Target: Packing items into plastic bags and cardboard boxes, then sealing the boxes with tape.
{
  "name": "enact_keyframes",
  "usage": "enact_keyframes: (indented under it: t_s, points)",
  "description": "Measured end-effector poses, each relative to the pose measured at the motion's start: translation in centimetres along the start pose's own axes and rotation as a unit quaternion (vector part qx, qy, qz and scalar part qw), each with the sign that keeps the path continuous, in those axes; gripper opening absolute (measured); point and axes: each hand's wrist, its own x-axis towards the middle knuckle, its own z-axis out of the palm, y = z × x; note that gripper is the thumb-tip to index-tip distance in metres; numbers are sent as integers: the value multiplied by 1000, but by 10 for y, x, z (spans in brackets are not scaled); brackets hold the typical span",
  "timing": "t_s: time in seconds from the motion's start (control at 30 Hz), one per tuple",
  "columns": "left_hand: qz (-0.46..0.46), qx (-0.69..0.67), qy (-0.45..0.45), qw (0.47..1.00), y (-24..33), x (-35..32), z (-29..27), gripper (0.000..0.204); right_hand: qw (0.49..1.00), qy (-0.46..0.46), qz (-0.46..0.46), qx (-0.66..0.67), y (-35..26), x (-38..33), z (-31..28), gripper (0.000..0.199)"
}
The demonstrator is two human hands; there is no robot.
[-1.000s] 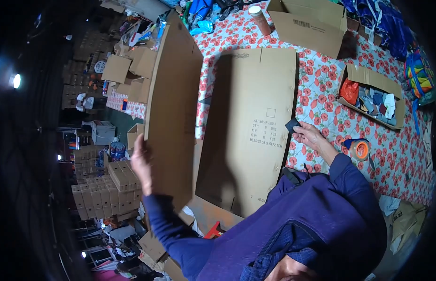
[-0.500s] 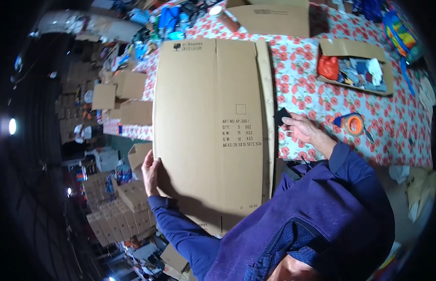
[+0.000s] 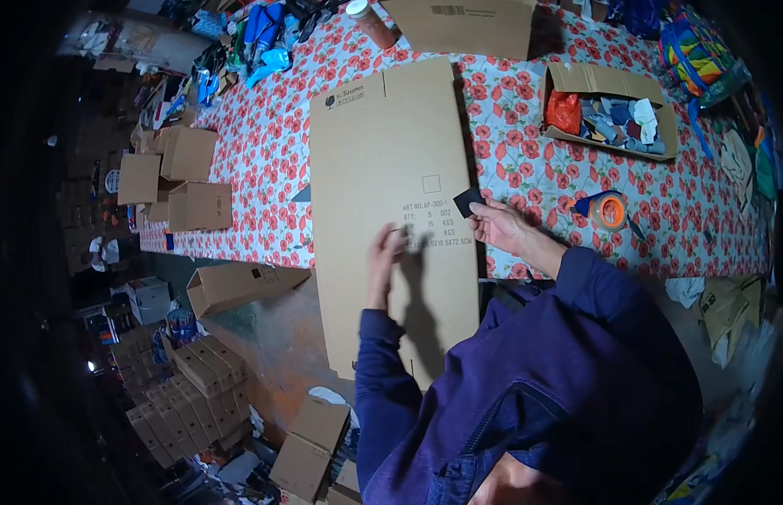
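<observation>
A large flat folded cardboard carton (image 3: 366, 151) with dark print lies lengthwise in front of me, its near end reaching past the table edge. Over its middle is my left hand (image 3: 384, 257), blurred by motion, casting a shadow on the board; how its fingers are set is not clear. My right hand (image 3: 502, 227) pinches a small black square piece (image 3: 468, 203) between thumb and fingers, at the carton's right edge. The piece looks thin and flat; its material cannot be made out.
A flower-patterned cloth (image 3: 265, 126) covers the table. To the right are an orange tape roll (image 3: 610, 211) and an open box of fabric scraps (image 3: 610, 139). A brown jar (image 3: 370, 25) stands at the back. Stacked cartons (image 3: 185, 404) and an open carton (image 3: 240, 286) are at left.
My left hand has left the carton's left edge and moved right, over its middle. My right hand has brought the black piece left to the carton's edge. My view has shifted.
</observation>
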Motion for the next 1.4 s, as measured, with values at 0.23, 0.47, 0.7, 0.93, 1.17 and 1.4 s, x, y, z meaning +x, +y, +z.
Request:
enact_keyframes:
  t_s: [0.23,0.47,0.7,0.93,1.17,1.4]
  points:
    - [-40,-166,-55,984,-6,30,96,23,999,-39,-3,-37,17,27,23,11]
    - [16,-53,-42,998,-3,71,73,11,950,47,-51,-304,-3,63,34,12]
    - [14,24,-35,999,10,120,57,13,877,62,-119,-462,-17,118,42,12]
    - [-6,118,-30,993,10,147,53,12,818,130,-50,-558,-32,113,73,14]
    - [-36,131,-16,991,14,150,54,12,789,121,-36,-602,-33,115,76,17]
    - [-37,125,-4,991,20,143,57,10,770,108,-53,-627,-30,119,70,16]
